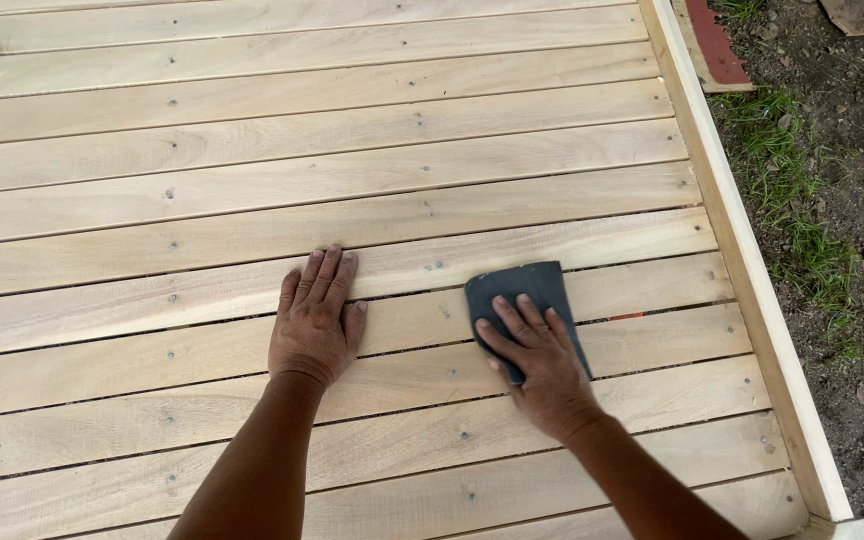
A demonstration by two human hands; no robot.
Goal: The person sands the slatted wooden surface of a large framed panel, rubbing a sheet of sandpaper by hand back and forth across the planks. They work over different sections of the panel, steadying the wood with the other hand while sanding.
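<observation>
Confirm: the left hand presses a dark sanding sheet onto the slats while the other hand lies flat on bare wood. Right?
Not quite. The head view shows the right hand pressing the dark sanding sheet onto the slats; the left hand is the one lying flat on bare wood.

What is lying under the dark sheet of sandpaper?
The sandpaper sheet lies flat on pale wooden boards, across a gap between two. The right hand presses on it, hiding its lower part. The wood directly beneath is covered.
</observation>
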